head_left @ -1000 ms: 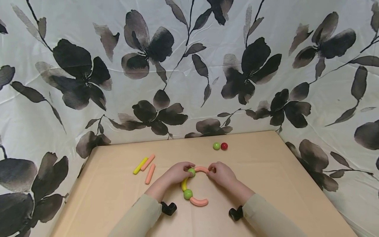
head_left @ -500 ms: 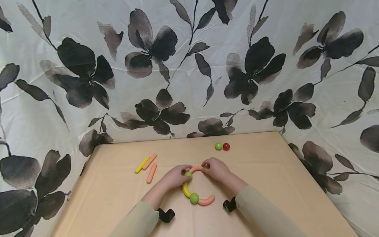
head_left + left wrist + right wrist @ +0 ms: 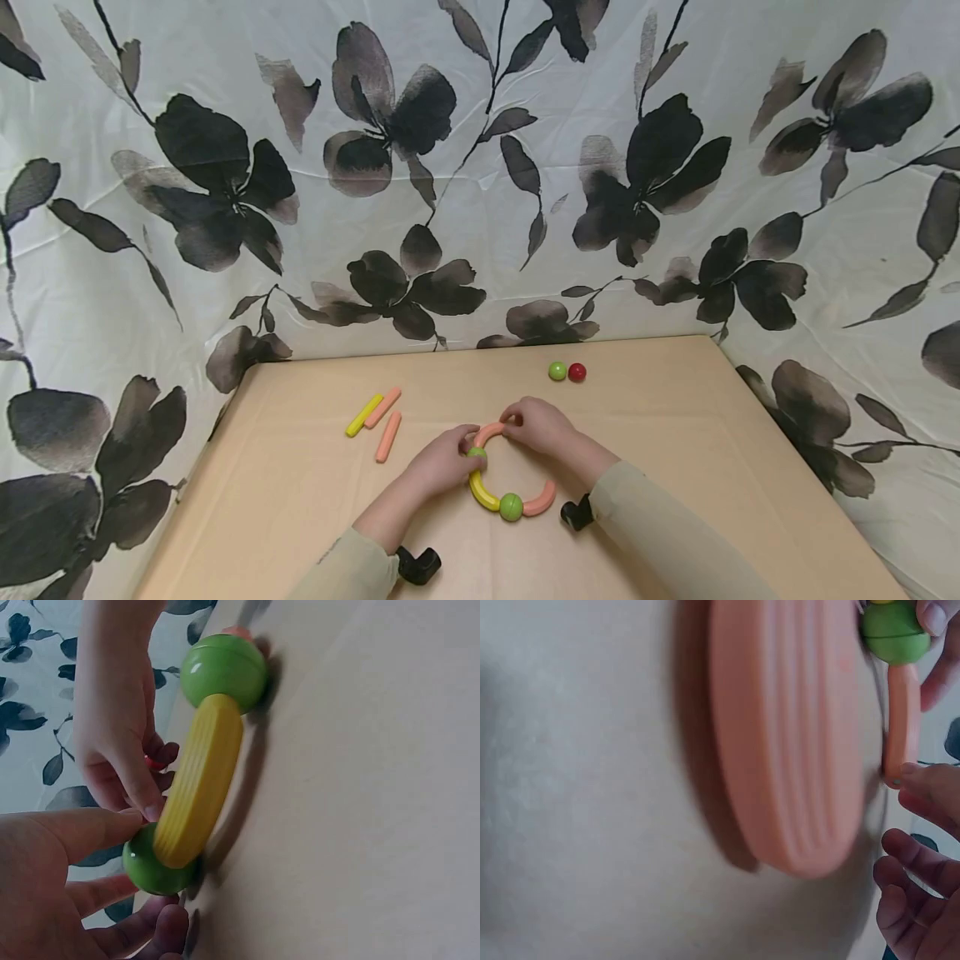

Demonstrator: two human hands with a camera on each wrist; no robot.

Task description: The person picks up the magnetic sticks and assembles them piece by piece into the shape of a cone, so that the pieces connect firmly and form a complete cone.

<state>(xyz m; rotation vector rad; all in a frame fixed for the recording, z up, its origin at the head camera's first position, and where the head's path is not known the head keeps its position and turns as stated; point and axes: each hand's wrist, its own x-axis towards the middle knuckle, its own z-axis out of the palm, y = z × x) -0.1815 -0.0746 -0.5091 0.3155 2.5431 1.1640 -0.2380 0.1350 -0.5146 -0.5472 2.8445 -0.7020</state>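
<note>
A C-shaped chain of joined toy pieces lies on the table between both hands. My left hand (image 3: 442, 460) pinches the upper green ball (image 3: 154, 866), with fingers on either side of it. From that ball, a curved yellow stick (image 3: 483, 493) runs down to a lower green ball (image 3: 511, 507), then a curved pink stick (image 3: 541, 498) with a free end. My right hand (image 3: 542, 425) pinches the far end of the upper curved pink stick (image 3: 902, 720), which joins the upper green ball. In the right wrist view its other fingers are loosely bent.
At the back left lie a straight yellow stick (image 3: 364, 415) and two straight pink sticks, one (image 3: 388, 437) nearer. A loose green ball (image 3: 557, 371) and a red ball (image 3: 577, 372) sit at the back right. Behind the table (image 3: 637, 375) hangs a floral cloth (image 3: 525, 208).
The chain has turned anticlockwise in the head view: its lower end swung right and up, its top moved left. My right hand moved left with the pink end; my left keeps the green ball.
</note>
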